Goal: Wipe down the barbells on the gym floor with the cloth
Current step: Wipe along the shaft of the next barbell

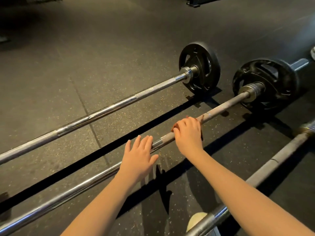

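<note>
Three barbells lie side by side on the dark rubber gym floor. My right hand [188, 133] is wrapped over the shaft of the middle barbell [226, 103], gripping a brownish-orange cloth [200, 118] around it; only small bits of the cloth show at my fingers. Just left of it, my left hand [139, 155] hovers with straight, spread fingers over the same shaft, fingertips near the bar. This bar ends in a black plate [279, 77] at the right. The far barbell [102, 110] is shiny chrome with its own black plate [200, 68].
A third barbell [265, 171] runs along the near right, under my right forearm. A light shoe toe [196, 219] shows at the bottom beside it. Dark equipment bases sit at the far top edge. Speckled rubber floor tiles [119, 40] stretch to the left.
</note>
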